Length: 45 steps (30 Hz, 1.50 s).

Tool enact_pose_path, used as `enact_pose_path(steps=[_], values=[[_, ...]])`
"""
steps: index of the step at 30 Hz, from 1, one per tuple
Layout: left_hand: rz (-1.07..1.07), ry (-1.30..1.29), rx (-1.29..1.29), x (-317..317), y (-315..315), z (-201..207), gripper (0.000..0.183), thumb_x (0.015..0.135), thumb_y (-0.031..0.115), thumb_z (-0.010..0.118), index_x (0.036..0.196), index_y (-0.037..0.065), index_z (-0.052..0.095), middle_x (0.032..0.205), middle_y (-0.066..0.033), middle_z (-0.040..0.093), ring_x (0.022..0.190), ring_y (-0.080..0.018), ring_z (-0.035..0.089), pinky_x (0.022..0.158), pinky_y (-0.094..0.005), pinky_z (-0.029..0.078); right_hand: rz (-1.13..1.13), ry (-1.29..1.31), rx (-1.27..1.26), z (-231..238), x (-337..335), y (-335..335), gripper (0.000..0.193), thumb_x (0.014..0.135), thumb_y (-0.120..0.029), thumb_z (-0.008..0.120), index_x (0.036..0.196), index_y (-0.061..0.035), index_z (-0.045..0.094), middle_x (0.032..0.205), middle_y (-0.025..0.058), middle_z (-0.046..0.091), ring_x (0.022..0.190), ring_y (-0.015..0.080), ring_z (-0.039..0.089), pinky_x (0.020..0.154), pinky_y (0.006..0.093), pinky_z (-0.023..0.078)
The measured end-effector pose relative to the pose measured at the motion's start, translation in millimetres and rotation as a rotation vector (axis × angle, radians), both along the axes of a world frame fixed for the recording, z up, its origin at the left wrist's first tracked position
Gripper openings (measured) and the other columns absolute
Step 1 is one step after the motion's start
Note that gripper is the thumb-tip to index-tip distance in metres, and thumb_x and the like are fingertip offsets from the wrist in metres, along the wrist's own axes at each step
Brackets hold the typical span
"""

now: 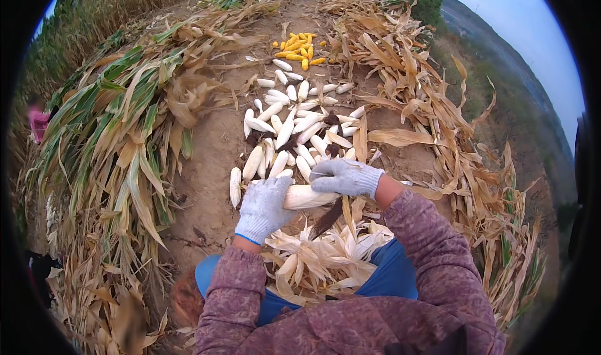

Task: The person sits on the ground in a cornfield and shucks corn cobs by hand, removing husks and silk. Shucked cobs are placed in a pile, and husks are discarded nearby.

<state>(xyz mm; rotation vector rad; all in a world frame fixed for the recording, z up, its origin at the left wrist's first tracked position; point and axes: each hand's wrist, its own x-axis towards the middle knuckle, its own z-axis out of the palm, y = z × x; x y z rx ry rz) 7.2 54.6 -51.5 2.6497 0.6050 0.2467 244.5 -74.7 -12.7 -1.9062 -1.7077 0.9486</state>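
Note:
My left hand (265,208), in a white knit glove with a blue cuff edge, is closed around the left end of a pale corn cob (308,197). The cob lies crosswise in front of me, mostly stripped of its husk. Just above its right end is my right hand (348,178), also gloved, with the fingers curled together. Whatever is between those fingers is too small to tell. Dark corn silk (327,220) hangs below the cob's right end. Beyond my hands, a spread of husked white cobs (285,128) lies on the soil.
Yellow cobs (300,47) sit in a small heap farther off. Dry cornstalks (134,126) line the left side, with more stalks (410,86) on the right. Loose husks (319,261) pile up between my knees. A person in pink (39,122) is at the far left.

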Motion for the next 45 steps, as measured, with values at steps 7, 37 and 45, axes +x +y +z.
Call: enact_pose_path(steps=[7, 37, 45], values=[[0.32, -0.431, -1.134, 6.7, -13.5, -43.0, 0.094, 0.091, 0.036, 0.083, 0.162, -0.006, 0.038, 0.135, -0.0227, 0.068, 0.115, -0.0273, 0.071, 0.097, -0.0358, 0.058, -0.719, 0.137, 0.648, -11.9, 10.2, -38.2, 0.037, 0.11, -0.031, 0.054, 0.13, -0.0025, 0.068, 0.101, 0.0116, 0.072, 0.094, 0.02, 0.067, 0.089, 0.0348, 0.054], [0.008, -0.383, -1.893, -20.4, -53.9, -18.8, 0.061, 0.097, 0.028, 0.071, 0.145, -0.003, 0.052, 0.111, -0.0198, 0.072, 0.08, -0.0304, 0.076, 0.069, -0.0444, 0.067, -0.815, -0.5, 0.433, -9.6, 56.8, -58.2, 0.033, 0.104, -0.038, 0.059, 0.118, -0.0118, 0.075, 0.109, 0.0173, 0.077, 0.105, 0.0389, 0.073, 0.092, 0.0505, 0.057], [0.348, -0.714, -1.776, -1.8, -29.9, -27.1, 0.071, 0.097, 0.045, 0.065, 0.144, -0.006, 0.052, 0.116, -0.0232, 0.069, 0.099, -0.0375, 0.073, 0.091, -0.0517, 0.063, -0.27, -0.225, 0.441, -22.4, -9.4, -53.5, 0.022, 0.1, -0.027, 0.065, 0.11, -0.0091, 0.074, 0.103, 0.0144, 0.076, 0.096, 0.0373, 0.073, 0.086, 0.0472, 0.058]])
